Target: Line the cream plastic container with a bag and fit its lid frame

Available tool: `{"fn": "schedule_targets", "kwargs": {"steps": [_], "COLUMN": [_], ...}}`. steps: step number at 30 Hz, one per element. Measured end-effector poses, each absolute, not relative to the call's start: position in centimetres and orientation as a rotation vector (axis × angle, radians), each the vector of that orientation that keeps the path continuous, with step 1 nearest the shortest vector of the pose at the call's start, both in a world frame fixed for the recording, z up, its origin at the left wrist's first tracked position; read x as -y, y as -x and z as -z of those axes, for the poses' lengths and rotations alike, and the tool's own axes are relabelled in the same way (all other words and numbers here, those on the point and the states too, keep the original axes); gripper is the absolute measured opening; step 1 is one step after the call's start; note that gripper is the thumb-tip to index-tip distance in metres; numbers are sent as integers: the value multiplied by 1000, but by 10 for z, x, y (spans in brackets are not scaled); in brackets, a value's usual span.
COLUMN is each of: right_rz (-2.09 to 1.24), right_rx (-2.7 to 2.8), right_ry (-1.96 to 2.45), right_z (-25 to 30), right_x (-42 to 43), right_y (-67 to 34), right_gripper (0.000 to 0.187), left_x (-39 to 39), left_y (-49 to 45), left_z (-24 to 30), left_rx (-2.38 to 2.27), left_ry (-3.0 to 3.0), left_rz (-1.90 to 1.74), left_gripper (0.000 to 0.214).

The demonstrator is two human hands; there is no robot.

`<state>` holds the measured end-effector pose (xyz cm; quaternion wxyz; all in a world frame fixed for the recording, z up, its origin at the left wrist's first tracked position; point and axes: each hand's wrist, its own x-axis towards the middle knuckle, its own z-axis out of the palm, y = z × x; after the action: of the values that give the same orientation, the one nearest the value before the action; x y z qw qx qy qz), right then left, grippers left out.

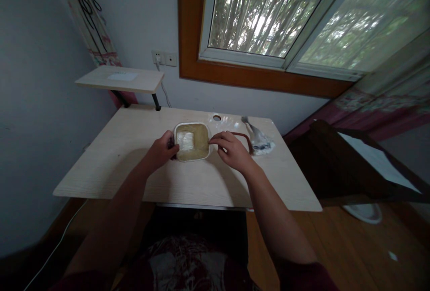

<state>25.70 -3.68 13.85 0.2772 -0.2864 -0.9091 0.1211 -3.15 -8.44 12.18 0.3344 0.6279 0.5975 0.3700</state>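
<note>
A shallow rectangular container (200,143) with rounded corners, a pale rim and a yellowish inside is tipped toward me over the table. In its left half shows a whitish, shiny square patch (185,140); I cannot tell if it is a packet or part of the bottom. My left hand (165,146) grips the container's left side, thumb over the rim. At the right rim, my right hand (231,148) has its fingertips pinched together on the edge. Just behind my right hand lies a brown curved strip (247,139), partly hidden by the hand.
A crumpled clear plastic bag (261,142) lies on the light wooden table (134,179), right of my hands. Near the back edge is a cable hole (217,118). A raised shelf (148,81) stands at the back left. To the right is dark furniture with a white sheet (376,158).
</note>
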Motion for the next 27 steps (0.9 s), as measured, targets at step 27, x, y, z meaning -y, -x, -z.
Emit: {"fn": "schedule_targets", "kwargs": {"steps": [27], "right_rz": [-397], "right_rx": [3088], "right_ry": [1315], "right_z": [-143], "right_x": [43], "right_y": [-152], "right_gripper": [29], "left_x": [87], "left_y": [19], "left_z": [-116], "left_rx": [-1490], "left_ry": [-1684], "left_rz": [-893], "left_gripper": [23]}}
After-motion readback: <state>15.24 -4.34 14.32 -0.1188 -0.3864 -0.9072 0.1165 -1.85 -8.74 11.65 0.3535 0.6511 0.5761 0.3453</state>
